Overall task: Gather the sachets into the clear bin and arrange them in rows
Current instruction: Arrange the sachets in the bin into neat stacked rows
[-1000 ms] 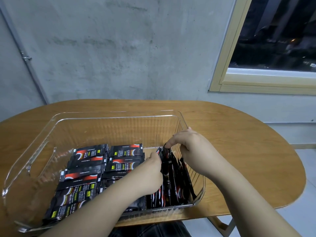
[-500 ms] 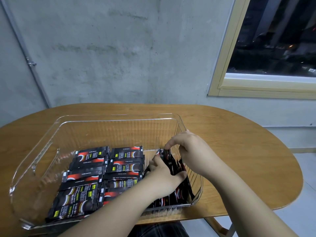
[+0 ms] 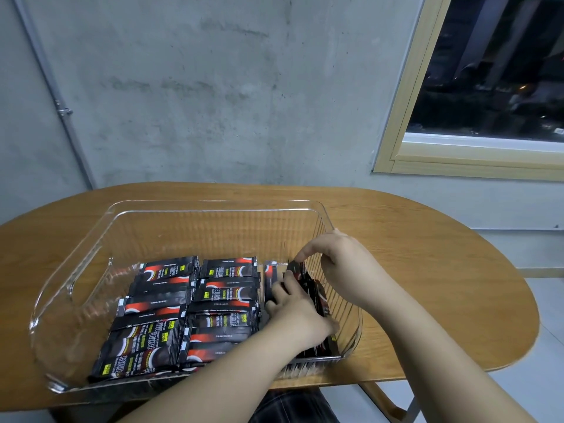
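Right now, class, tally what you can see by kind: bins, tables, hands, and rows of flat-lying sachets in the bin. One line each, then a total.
Clear bin: 1
Table: 1
Hands: 2, left, right
Flat sachet rows: 2, left row, middle row
Total: 6

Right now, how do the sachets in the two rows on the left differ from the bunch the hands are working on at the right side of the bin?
The rows of sachets lie flat and overlapping, faces up; the bunch of sachets stands on edge against the right wall of the clear bin. No hand touches the rows; the left hand presses the bunch and the right hand pinches its top. Both are the same black and red packets.
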